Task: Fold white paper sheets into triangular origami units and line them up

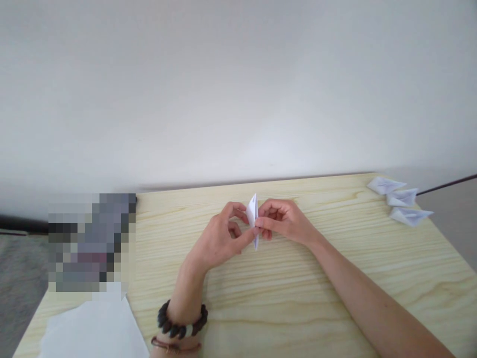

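Observation:
A small folded white paper piece (252, 210), narrow and pointed at both ends, is held upright above the middle of the table. My left hand (223, 236) pinches it from the left, thumb low on the near side and fingers curled behind. From the right, my right hand (281, 219) grips its edge between thumb and bent fingers. The two thumbs nearly meet on the paper's lower half. Part of the fold is hidden by the fingertips. Dark beads and a thin brown cord circle my left wrist.
Three folded white paper shapes (402, 199) lie in a row near the table's far right corner. White sheets (93, 328) rest at the near left. Behind them is a pixelated dark object (97, 238). A pale wall (238, 89) stands at the back of the wood-grain table (268, 308).

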`<state>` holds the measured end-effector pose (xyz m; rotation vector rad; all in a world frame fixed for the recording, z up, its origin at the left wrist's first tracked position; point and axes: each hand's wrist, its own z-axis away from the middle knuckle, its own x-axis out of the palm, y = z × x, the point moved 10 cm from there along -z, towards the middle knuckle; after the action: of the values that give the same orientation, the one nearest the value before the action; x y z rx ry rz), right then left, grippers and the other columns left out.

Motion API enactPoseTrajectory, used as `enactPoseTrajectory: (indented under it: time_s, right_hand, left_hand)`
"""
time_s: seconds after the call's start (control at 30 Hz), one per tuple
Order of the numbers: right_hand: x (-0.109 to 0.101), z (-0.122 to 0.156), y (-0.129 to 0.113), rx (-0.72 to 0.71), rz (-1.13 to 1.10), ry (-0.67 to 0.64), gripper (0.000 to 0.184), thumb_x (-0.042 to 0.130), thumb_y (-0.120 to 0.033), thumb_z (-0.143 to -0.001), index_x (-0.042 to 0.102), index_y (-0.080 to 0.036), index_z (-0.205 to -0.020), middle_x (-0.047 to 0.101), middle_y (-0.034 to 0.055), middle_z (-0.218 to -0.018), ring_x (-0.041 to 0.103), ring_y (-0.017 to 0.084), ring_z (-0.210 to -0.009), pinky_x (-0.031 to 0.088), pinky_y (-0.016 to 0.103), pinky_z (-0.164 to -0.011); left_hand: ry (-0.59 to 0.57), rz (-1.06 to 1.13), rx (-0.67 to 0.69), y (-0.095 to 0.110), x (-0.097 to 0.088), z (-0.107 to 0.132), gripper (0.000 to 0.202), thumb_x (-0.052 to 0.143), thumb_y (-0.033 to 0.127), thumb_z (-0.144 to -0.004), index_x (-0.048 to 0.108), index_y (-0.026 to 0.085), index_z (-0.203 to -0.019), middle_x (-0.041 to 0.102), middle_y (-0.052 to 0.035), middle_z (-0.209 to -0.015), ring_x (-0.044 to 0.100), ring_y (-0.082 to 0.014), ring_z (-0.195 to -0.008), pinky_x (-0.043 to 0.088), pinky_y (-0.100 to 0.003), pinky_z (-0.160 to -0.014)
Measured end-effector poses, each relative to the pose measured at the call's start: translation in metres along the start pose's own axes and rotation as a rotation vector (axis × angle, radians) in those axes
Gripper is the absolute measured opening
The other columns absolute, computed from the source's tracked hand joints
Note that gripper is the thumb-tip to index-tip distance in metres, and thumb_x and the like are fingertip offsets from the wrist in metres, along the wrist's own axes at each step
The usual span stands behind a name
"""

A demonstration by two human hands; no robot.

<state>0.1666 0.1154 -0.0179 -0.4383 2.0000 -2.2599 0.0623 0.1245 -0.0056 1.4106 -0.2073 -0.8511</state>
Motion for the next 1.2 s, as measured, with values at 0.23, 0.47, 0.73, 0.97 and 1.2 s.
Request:
enactPoseTrajectory:
  time_s: [0.23, 0.47, 0.73, 0.97, 1.2]
  right_hand:
    - [-0.004, 0.005, -0.012, -0.142, 0.244, 0.107, 0.013, 0.063, -0.026, -0.081, 0.061, -0.018, -0.091, 0.064, -0.0015, -0.069, 0.059, 0.009, -0.055, 0.049, 0.019, -0.05]
    - [-0.004, 0.013, -0.019, -0.266, 0.573, 0.259, 0.024, 0.065, -0.018, -0.073, 0.058, -0.022, -0.095, 0.059, -0.0057, -0.062, 0.053, 0.008, -0.048, 0.041, 0.018, -0.046]
    - [-0.005, 0.017, -0.032, -0.373, 0.655, 0.343, 0.013, 0.063, -0.019, -0.077, 0.059, -0.022, -0.089, 0.055, -0.0066, -0.054, 0.051, 0.008, -0.045, 0.04, 0.017, -0.045]
    - [-0.005, 0.025, -0.044, -0.501, 0.756, 0.427, 0.011, 0.058, -0.018, -0.079, 0.065, -0.022, -0.086, 0.061, -0.005, -0.056, 0.052, 0.008, -0.045, 0.043, 0.017, -0.047]
    - [0.001, 0.025, -0.049, -0.535, 0.704, 0.3, 0.021, 0.052, -0.016, -0.086, 0.068, -0.023, -0.097, 0.07, 0.0022, -0.079, 0.06, 0.012, -0.063, 0.047, 0.021, -0.052]
  left_hand:
    - [0.128, -0.003, 0.12, 0.002, -0.006, 0.004, 0.036, 0.058, 0.032, -0.085, 0.041, 0.021, -0.115, 0.057, -0.0069, -0.111, 0.063, -0.0106, -0.068, 0.048, -0.019, -0.045]
    - [0.178, -0.152, 0.17, 0.007, -0.003, 0.008, 0.054, 0.064, 0.024, -0.076, 0.039, 0.025, -0.125, 0.059, -0.0051, -0.109, 0.061, -0.0112, -0.07, 0.048, -0.018, -0.048]
    - [0.329, -0.223, 0.131, 0.01, -0.008, 0.005, 0.038, 0.055, 0.013, -0.076, 0.043, 0.023, -0.11, 0.06, -0.0022, -0.105, 0.06, -0.0099, -0.067, 0.045, -0.02, -0.052]
    - [0.334, -0.018, 0.038, -0.006, -0.009, -0.002, 0.025, 0.049, 0.015, -0.081, 0.053, 0.02, -0.105, 0.068, -0.0022, -0.088, 0.064, -0.0141, -0.069, 0.048, -0.022, -0.055]
    - [0.101, 0.443, 0.054, -0.007, -0.006, -0.001, 0.045, 0.062, 0.026, -0.082, 0.05, 0.017, -0.125, 0.065, -0.0115, -0.115, 0.065, -0.0184, -0.088, 0.053, -0.023, -0.062]
